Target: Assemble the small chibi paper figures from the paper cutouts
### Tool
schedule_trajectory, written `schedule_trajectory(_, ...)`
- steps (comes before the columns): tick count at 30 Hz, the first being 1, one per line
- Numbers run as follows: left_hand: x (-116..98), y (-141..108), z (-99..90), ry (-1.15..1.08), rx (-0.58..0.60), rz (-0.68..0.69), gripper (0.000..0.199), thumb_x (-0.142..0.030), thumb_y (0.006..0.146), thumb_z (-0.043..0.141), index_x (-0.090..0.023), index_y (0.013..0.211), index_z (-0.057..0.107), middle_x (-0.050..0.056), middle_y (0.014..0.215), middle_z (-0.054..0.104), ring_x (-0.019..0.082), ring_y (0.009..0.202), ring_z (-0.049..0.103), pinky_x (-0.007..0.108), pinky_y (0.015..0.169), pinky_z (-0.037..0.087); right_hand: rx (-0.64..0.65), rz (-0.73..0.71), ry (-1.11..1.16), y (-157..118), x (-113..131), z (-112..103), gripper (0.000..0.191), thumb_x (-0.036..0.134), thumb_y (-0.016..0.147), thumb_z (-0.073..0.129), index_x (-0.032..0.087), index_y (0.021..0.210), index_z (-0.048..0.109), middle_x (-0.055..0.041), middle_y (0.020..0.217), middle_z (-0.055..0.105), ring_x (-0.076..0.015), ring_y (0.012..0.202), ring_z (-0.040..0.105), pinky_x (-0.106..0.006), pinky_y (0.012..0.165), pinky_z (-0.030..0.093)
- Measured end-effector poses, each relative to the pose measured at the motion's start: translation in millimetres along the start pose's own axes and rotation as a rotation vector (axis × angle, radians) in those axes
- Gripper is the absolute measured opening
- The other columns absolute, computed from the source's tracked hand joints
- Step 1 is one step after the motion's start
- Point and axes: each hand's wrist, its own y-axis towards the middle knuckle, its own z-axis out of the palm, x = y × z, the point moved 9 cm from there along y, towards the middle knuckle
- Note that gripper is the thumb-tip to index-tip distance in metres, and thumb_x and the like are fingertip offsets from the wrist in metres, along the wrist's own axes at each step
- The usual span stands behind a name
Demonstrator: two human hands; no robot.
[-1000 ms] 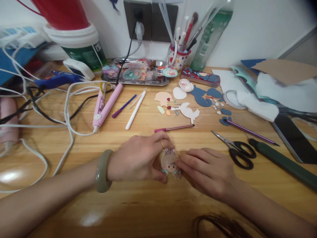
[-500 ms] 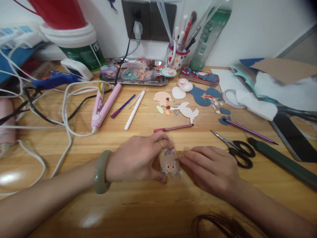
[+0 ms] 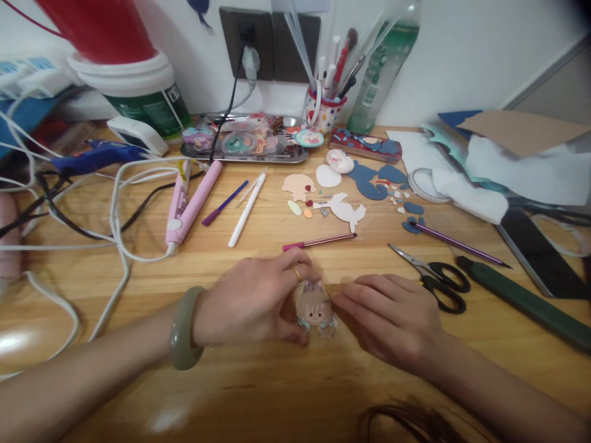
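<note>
A small flat character figure (image 3: pixel 316 312) with a smiling face, brown hair and clear edges lies on the wooden table in front of me. My left hand (image 3: pixel 252 301), wearing a green bangle and a gold ring, holds the figure by its top and left side between fingers and thumb. From the right, my right hand (image 3: pixel 392 314) reaches to the figure's edge with its fingertips pinched together. A thin dark line shows at those fingertips, over the face; I cannot make out what it is.
Behind my hands lie a magenta pen (image 3: pixel 318 241), a white pen (image 3: pixel 248 209), cut paper pieces (image 3: pixel 346 212) and a pink flat iron (image 3: pixel 194 203). Scissors (image 3: pixel 434 277), a green-handled tool (image 3: pixel 521 301) and a phone (image 3: pixel 545 252) are at right. A metal tray (image 3: pixel 244 155) stands at the back.
The view has shifted slightly, so the whole scene sits a little further left. Both hands keep nearly the same places at the figure.
</note>
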Motion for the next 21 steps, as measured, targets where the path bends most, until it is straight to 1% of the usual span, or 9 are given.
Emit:
schedule_trajectory(5, -1, 0, -0.6, -0.004, 0.009, -0.007, 0.061, -0.049, 0.065, 0.067, -0.025, 0.116, 0.042, 0.003, 0.118, 0.048, 0.023, 0.095, 0.054, 0.031, 0.074, 0.041, -0.002, -0.033, 0.02, 0, 2, -1, 0.022, 0.008, 0.073, 0.06, 0.012, 0.095, 0.06, -0.0039, 0.086, 0.068, -0.0178, 0.081, 0.058, -0.03, 0.062, 0.045)
schedule_trajectory(13, 0, 1, -0.4, -0.017, 0.001, -0.002, 0.062, -0.048, 0.065, 0.069, -0.024, 0.115, 0.042, 0.003, 0.118, 0.048, 0.023, 0.097, 0.053, 0.033, 0.078, 0.042, 0.024, -0.009, 0.072, -2, 0, 1, 0.025, 0.008, 0.072, 0.059, 0.012, 0.097, 0.06, -0.0045, 0.09, 0.066, -0.0182, 0.084, 0.056, -0.03, 0.065, 0.044)
schedule_trajectory(16, 0, 1, -1.7, -0.036, -0.003, -0.006, 0.06, -0.046, 0.065, 0.068, -0.024, 0.115, 0.043, 0.004, 0.118, 0.049, 0.024, 0.097, 0.053, 0.034, 0.079, 0.042, 0.003, 0.058, 0.101, -2, -7, -3, 0.023, 0.009, 0.075, 0.055, 0.014, 0.097, 0.059, -0.0053, 0.087, 0.065, -0.0175, 0.08, 0.056, -0.03, 0.063, 0.044)
schedule_trajectory(19, 1, 1, -2.6, -0.071, 0.022, -0.008, 0.06, -0.043, 0.065, 0.068, -0.024, 0.117, 0.044, 0.003, 0.119, 0.048, 0.024, 0.099, 0.052, 0.035, 0.083, 0.041, -0.027, 0.153, 0.075, 1, -17, -7, 0.023, 0.01, 0.078, 0.052, 0.013, 0.1, 0.057, -0.0079, 0.087, 0.063, -0.0174, 0.079, 0.057, -0.029, 0.066, 0.045)
schedule_trajectory(21, 2, 1, -3.1, -0.093, 0.043, -0.014, 0.061, -0.038, 0.064, 0.068, -0.025, 0.118, 0.044, 0.002, 0.121, 0.047, 0.024, 0.099, 0.053, 0.036, 0.086, 0.041, -0.01, 0.186, 0.047, 2, -20, -7, 0.024, 0.011, 0.079, 0.051, 0.012, 0.103, 0.055, -0.0093, 0.089, 0.062, -0.0178, 0.08, 0.057, -0.029, 0.067, 0.046)
